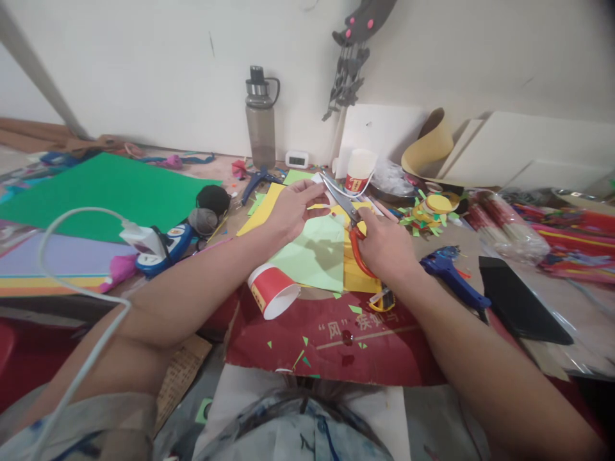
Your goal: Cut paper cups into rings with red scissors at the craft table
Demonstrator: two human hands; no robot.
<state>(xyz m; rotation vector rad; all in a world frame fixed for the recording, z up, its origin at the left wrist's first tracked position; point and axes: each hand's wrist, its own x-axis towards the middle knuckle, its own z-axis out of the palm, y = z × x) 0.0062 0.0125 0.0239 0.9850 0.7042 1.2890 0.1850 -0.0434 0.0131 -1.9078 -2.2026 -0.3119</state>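
1. Head view, left hand [302,203]: fingers closed in a pinch on the white paper piece [318,181], over the middle of the worktop [468,240], toward its far edge.
2. Head view, right hand [387,244]: fingers gripping the scissors [356,251] by the orange handles. Blades point up-left, tips at the paper piece. Can't tell how far the blades are open.
3. Head view, thin white strip [354,194]: curves right from the blades, in front of the upright cup [359,171]. Can't tell if it's joined to the paper piece.
4. Head view, under the hands: light green sheet [317,256] lying on yellow paper [259,211].
5. Head view, near edge: dark red board [298,342] sticks out past it, green scraps on top. Red paper cup [271,291] lies on its side near the board's far left corner, mouth to the right.
6. Head view, left part: big green sheet [106,192] toward the far left corner, blue power strip [168,251] between it and the near edge, black ball [214,200] by the sheet's right side.
7. Head view, far edge: bottle [261,128] upright, small white clock [296,159] just right of it.
8. Head view, right part: blue glue gun [454,276] by the right forearm, dark flat slab [523,304] right of that, near the near edge.
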